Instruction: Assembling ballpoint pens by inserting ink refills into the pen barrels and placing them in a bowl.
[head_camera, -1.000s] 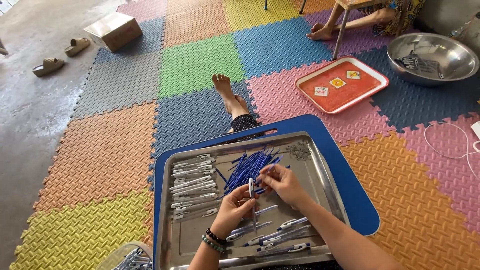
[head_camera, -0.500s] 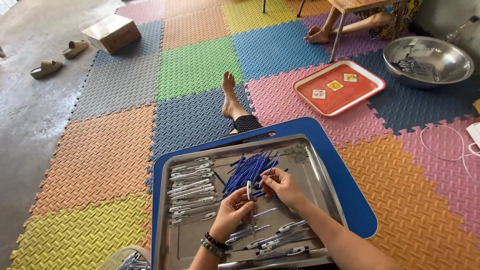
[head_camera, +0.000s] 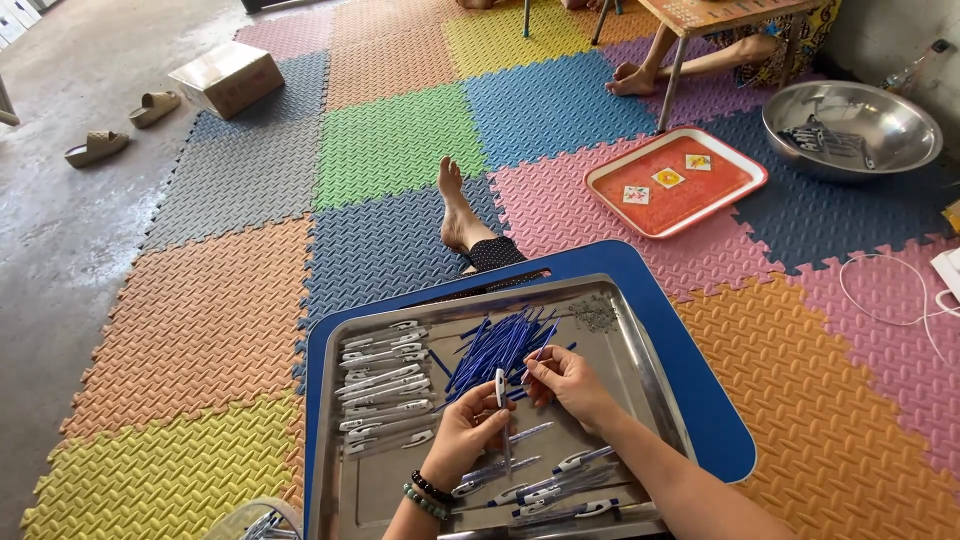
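**Both hands on pen parts over steel tray**

Left hand (head_camera: 465, 432): grip closed around a clear pen barrel (head_camera: 502, 412), held upright, white tip up, just above the steel tray (head_camera: 640, 360). Fingers curled tight, thumb on the side of the barrel.

Right hand (head_camera: 568, 383): narrow pinch, thumb and forefinger on a thin blue refill (head_camera: 541, 350); refill slants up and away from the fingertips, over the edge of the refill pile (head_camera: 495, 348). Lower end of the refill near the barrel top; can't tell if they touch.

The tray sits on a blue board (head_camera: 700, 400) on the lap. Row of clear barrels with white clips (head_camera: 380, 390) on the tray's left side, finished pens (head_camera: 545, 490) along the near edge, small heap of springs (head_camera: 597, 315) at the far right corner.

Versus half a second ago: hands in about the same spot mid-tray, barrel is up and vertical as before, right hand's pinch now shows the refill more clearly raised off the pile. View tilted slightly down. Red tray (head_camera: 675, 180) and metal bowl (head_camera: 850, 125) on the foam mats, unchanged.
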